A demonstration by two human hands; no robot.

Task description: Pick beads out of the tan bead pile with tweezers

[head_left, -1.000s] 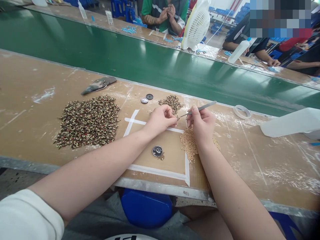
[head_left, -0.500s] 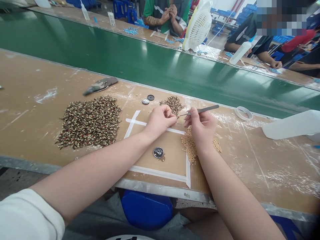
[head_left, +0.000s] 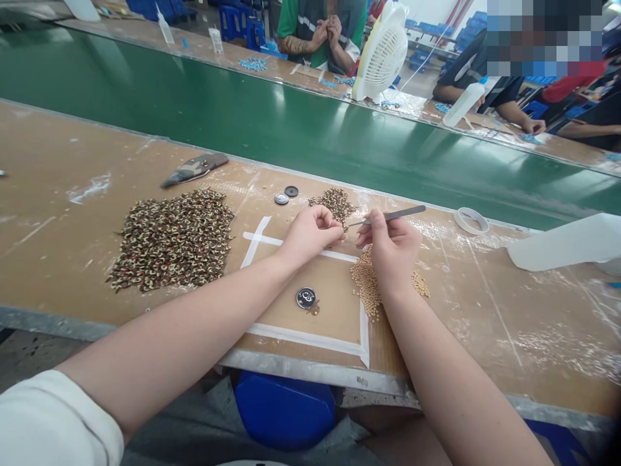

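Grey tweezers [head_left: 405, 211] sit in the closed fingers of my right hand [head_left: 396, 246], their tip pointing left toward my other hand. My left hand [head_left: 310, 234] is pinched closed at the thumb and forefinger; whatever lies between them is too small to make out. Just behind the fingertips is a small heap of dark-and-cream pieces [head_left: 334, 199]. Tan beads [head_left: 365, 278] lie in a pile beneath and beside my right hand. A small round tin with dark, shiny contents [head_left: 306, 298] stands inside a white tape outline [head_left: 305, 338] on the table.
A large pile of dark, cream and red pieces [head_left: 172, 243] spreads at left, below a camouflage-patterned pouch [head_left: 195, 169]. Two small round lids [head_left: 286, 195], a white ring [head_left: 471, 221] and a white bottle [head_left: 565, 243] lie around. Beyond the green belt [head_left: 233, 107], people sit near a fan [head_left: 383, 55].
Both hands and the tweezers hold nearly the same position. The whole view has shifted very slightly; nothing has been picked up or let go that I can see.
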